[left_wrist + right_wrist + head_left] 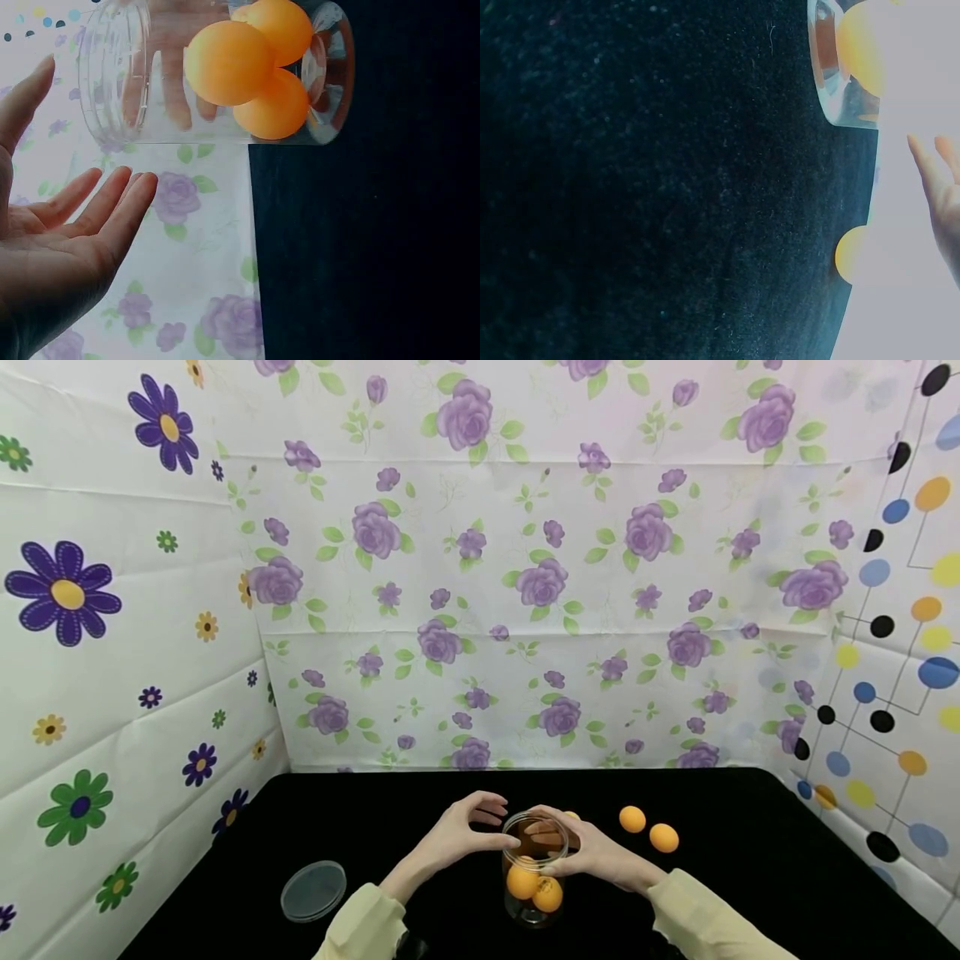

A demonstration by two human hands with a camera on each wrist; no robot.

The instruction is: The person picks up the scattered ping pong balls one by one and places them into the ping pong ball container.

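Note:
A clear jar (534, 920) with a few orange ping-pong balls (230, 64) inside stands upright in front of the person, its round mouth uncovered. My right hand (596, 852) grips the jar's upper right side, thumb at the front and fingers round the far wall, visible through the plastic. My left hand (457, 831) hovers at the left of the rim; its fingers are spread and hold nothing, and the left wrist view shows them apart from the jar. In the right wrist view, glare washes out much of the right hand (949, 214).
A round clear lid (313, 891) lies on the black tabletop to the left. Two loose orange balls (632, 818) sit right of the jar, and part of another orange ball (572, 815) peeks out behind the right hand. Patterned cloths (480, 568) stand round the table's back and sides.

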